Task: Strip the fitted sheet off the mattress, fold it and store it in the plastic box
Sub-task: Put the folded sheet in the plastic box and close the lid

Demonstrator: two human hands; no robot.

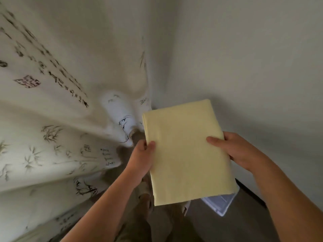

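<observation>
Sheet: pale yellow sheet (185, 154), folded into a flat rectangle, layered edges showing at its far left corner. Held in the air in front of the person, long side running away from the camera, tilted a little to the right.

Left hand: left hand (141, 154) grips the sheet's left edge about midway along. Thumb pressed on top, fingers curled under the fold and mostly hidden.

Right hand: right hand (239, 151) grips the right edge, a little farther from the camera than the left. Thumb lies flat on top pointing inward, fingers tucked beneath, out of sight.

Box: clear plastic box (220, 203) on the floor (244, 220), low and to the right, beside the wall. Only one corner shows; the rest is hidden under the sheet's near right corner. Cannot tell whether it has a lid on.

Curtain: cream curtain (52, 119) printed with ink bamboo and script, hanging in deep folds on the left.

Wall: plain pale wall (244, 58) at right, dark skirting (250, 191) along its foot.
</observation>
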